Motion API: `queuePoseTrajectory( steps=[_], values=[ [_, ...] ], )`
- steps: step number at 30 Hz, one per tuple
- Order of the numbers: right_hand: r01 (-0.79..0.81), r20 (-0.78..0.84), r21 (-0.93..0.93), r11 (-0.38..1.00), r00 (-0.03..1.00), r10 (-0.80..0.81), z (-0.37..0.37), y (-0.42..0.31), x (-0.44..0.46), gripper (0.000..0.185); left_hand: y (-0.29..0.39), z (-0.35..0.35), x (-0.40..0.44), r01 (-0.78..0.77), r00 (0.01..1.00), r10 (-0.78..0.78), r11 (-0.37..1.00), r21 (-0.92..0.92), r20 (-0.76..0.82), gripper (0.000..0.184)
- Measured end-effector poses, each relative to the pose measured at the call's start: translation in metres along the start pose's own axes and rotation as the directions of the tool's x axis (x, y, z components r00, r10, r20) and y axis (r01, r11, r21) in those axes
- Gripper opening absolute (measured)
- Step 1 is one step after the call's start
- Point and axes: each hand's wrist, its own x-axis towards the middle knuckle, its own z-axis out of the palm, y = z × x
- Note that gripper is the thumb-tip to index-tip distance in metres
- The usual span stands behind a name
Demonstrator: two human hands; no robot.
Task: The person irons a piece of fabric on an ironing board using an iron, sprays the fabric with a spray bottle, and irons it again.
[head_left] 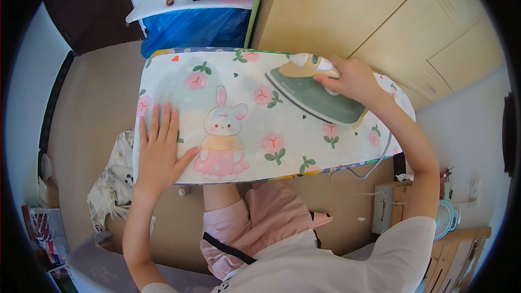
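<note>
My right hand is wrapped round the handle of a green and cream clothes iron. The iron's nose points to the upper left, and it looks tilted up on its side at the right part of the cloth; whether its sole touches the cloth I cannot tell. A white cloth with a pink rabbit, pink flowers and hearts lies spread over the ironing board. On the cloth's left end my left hand lies flat with fingers stretched out, left of the printed rabbit.
The iron's cord hangs over the board's near right edge. Beyond the board stand a wooden cabinet and a white table with bags on it. A crumpled cloth hangs at the lower left. At right is a blue fan.
</note>
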Motion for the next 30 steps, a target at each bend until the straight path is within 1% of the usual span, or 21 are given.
queuePoseTrajectory(
  steps=[1,5,7,11,13,17,19,22,26,28,29,30],
  values=[
    [-0.042,-0.013,0.009,0.999,0.999,0.042,-0.001,0.004,0.001,0.052,0.0,0.0,0.0,-0.001,1.0,0.001,1.0,0.002,0.009,0.077],
    [-0.086,-0.068,0.0,0.996,0.994,0.085,-0.003,0.026,0.007,0.053,0.0,0.001,0.0,0.0,1.0,0.0,1.0,0.008,0.014,0.078],
    [-0.207,-0.029,-0.051,0.977,0.978,0.206,-0.004,0.04,0.01,0.054,0.0,0.001,0.0,0.009,1.0,-0.009,1.0,0.007,0.015,0.078],
    [-0.266,-0.086,-0.053,0.963,0.962,0.261,-0.001,0.075,0.011,0.055,0.0,0.002,0.0,0.006,1.0,-0.006,1.0,-0.003,0.01,0.079],
    [-0.325,-0.051,-0.075,0.943,0.945,0.322,0.001,0.095,0.012,0.057,0.0,0.003,0.0,0.004,1.0,-0.004,1.0,0.002,-0.01,0.08],
    [-0.38,-0.032,-0.107,0.919,0.925,0.379,-0.006,0.111,0.009,0.059,0.0,0.003,0.001,0.003,1.0,-0.003,1.0,0.006,-0.01,0.079],
    [-0.403,-0.086,-0.078,0.912,0.914,0.397,-0.001,0.125,0.006,0.06,0.0,0.003,-0.001,0.01,1.0,-0.01,1.0,0.014,0.022,0.079],
    [-0.421,-0.084,-0.09,0.903,0.906,0.414,-0.004,0.135,0.005,0.06,-0.001,0.004,0.0,0.013,1.0,-0.013,1.0,0.003,0.012,0.079],
    [-0.429,-0.031,-0.085,0.899,0.903,0.428,-0.032,0.11,0.001,0.059,0.0,0.004,0.001,0.017,1.0,-0.016,1.0,-0.026,0.008,0.079],
    [-0.305,-0.035,0.082,0.949,0.95,0.309,-0.044,0.107,0.0,0.05,0.002,0.002,-0.001,0.023,0.999,-0.026,0.998,-0.051,-0.045,0.081],
    [-0.31,-0.036,0.082,0.947,0.949,0.314,-0.05,0.105,0.0,0.05,0.003,0.001,-0.001,0.018,0.999,-0.021,0.999,-0.051,-0.046,0.081],
    [-0.192,0.007,0.108,0.975,0.981,0.193,-0.056,0.105,0.003,0.047,0.003,-0.001,-0.001,0.003,0.997,-0.004,1.0,-0.02,-0.073,0.08]
  ],
)
